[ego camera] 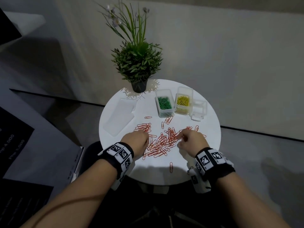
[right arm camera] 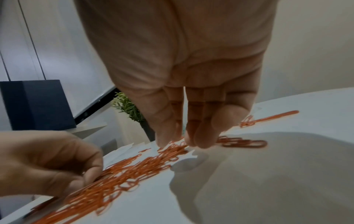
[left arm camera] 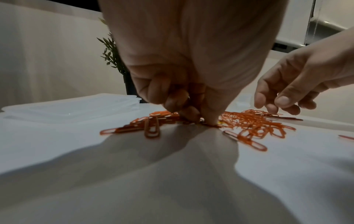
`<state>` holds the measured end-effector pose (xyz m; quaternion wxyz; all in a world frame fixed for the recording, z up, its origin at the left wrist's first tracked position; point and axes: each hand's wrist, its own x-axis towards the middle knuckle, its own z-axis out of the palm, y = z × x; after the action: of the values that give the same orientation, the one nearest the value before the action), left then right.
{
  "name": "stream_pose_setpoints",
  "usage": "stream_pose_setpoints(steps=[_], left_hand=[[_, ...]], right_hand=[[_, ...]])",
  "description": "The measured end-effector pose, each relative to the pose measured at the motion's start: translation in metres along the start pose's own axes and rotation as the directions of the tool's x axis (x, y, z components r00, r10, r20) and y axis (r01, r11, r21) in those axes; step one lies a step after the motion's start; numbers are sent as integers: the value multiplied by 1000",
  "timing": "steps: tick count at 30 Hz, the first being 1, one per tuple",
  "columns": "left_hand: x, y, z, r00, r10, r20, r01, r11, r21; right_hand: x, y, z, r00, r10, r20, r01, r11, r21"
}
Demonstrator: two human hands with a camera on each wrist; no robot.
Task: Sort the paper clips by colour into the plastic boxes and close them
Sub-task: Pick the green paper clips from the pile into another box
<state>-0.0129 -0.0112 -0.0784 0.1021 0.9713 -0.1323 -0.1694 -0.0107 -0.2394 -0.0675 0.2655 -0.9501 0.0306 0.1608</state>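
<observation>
Table (ego camera: pixel 205 153): round and white; it carries everything below.
Plant (ego camera: pixel 137 63): a potted green plant at the far edge of the table, clear of the work.
Lid (ego camera: pixel 120 116): a clear flat plastic lid lying at the far left, off its box.
Green box (ego camera: pixel 164 102): open, holding green clips, far side of the table, just beside the yellow box.
Yellow box (ego camera: pixel 182 101): open, holding yellow clips; to its right stands an empty clear box (ego camera: pixel 199 111), seemingly the one meant for the red clips.
Red clips (ego camera: pixel 159 142): a loose heap in the middle of the table with strays around it, none boxed yet.
Left hand (ego camera: pixel 136 140): over the left part of the heap; in the left wrist view its fingers (left arm camera: pixel 210 115) are curled and bunched, pinching red clips against the table.
Right hand (ego camera: pixel 190 140): over the right part of the heap, its fingers (right arm camera: pixel 203 136) hanging loosely close together, tips at the clips, holding nothing I can see.
Step in hand: green and yellow look sorted; red is being gathered.
Next move: likely lift a pinch of red clips and carry it to the empty clear box, keeping clear of the two filled ones; tangled clips may drag neighbours along.
</observation>
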Motion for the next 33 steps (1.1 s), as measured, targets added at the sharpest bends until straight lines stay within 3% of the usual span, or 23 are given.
stream_pose_setpoints(steps=[5,8,12,16,21,24,30,33], left_hand=[[-6,-6,2,998,-40,-54,35,995,-96],[-12,-10,-2,988,-117,-102,99,981,-170],[-21,-28,-11,946,-250,-205,195,947,-256],[-29,-48,-9,920,-355,-163,305,914,-269],[-29,-45,-1,922,-358,-144,326,923,-206],[-27,-42,0,927,-348,-141,318,927,-197],[-28,-37,3,927,-347,-144,313,925,-216],[-29,-33,3,927,-340,-159,304,929,-211]], right_hand=[[-3,-32,17,987,-161,7,161,987,6],[1,-67,32,962,-266,60,271,959,-87],[11,-92,49,952,-279,127,303,920,-250],[12,-96,54,937,-300,177,347,856,-384],[6,-95,57,903,-373,212,427,731,-533],[1,-96,58,900,-370,230,432,692,-578],[-1,-103,59,938,-255,237,344,781,-521],[-3,-105,64,937,-239,256,346,741,-575]])
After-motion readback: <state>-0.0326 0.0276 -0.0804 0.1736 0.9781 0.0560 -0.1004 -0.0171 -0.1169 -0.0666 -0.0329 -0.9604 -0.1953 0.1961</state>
